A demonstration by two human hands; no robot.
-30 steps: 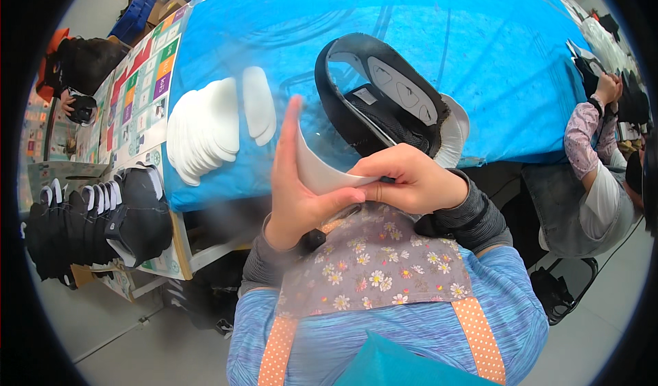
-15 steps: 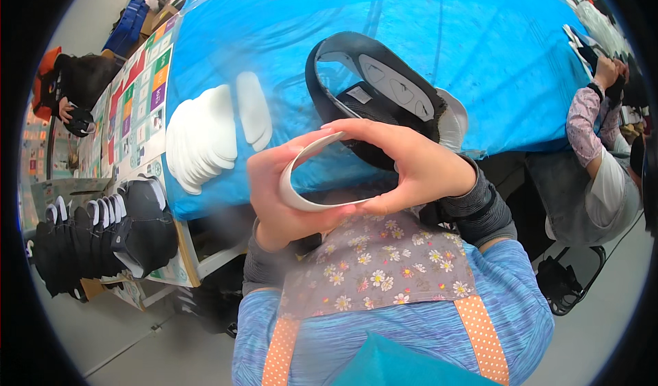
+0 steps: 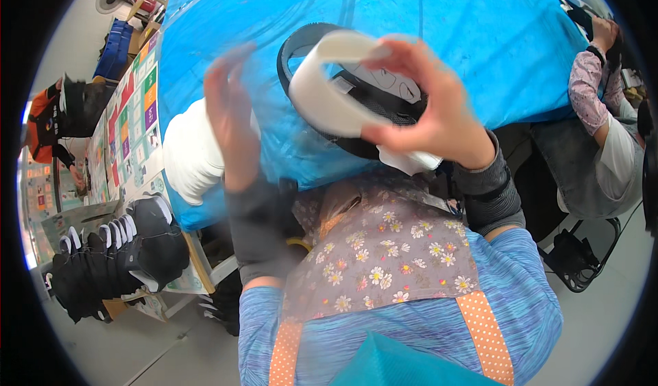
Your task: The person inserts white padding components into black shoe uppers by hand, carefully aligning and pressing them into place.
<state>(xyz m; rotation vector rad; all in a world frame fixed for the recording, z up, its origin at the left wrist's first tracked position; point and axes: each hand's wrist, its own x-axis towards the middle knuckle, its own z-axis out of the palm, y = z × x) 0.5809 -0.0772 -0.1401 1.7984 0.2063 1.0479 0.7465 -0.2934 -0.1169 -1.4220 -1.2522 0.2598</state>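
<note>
My right hand (image 3: 439, 108) grips a white, flexible insole-shaped piece (image 3: 312, 88), bent into an open C with its ends between thumb and fingers. It is held above a black shoe-like item (image 3: 301, 38) on the table, which has a mesh inside and a pale panel with oval outlines. My left hand (image 3: 233, 115) is apart from the piece, blurred by motion, its fingers stretched upward with nothing visible in them. That hand passes over the right side of a fanned stack of white insole-shaped pieces (image 3: 192, 150) and partly hides it.
A blue sheet (image 3: 425, 16) covers the table. Black shoes (image 3: 147, 239) with white parts stand in a row at lower left. Co-workers are at the far left and right; the right one's hand (image 3: 603, 33) holds something dark. A black stool (image 3: 576, 256) stands at lower right.
My left hand has let go of the bent white piece and moved left and up toward the stack. My right hand has lifted the piece up and over the black item.
</note>
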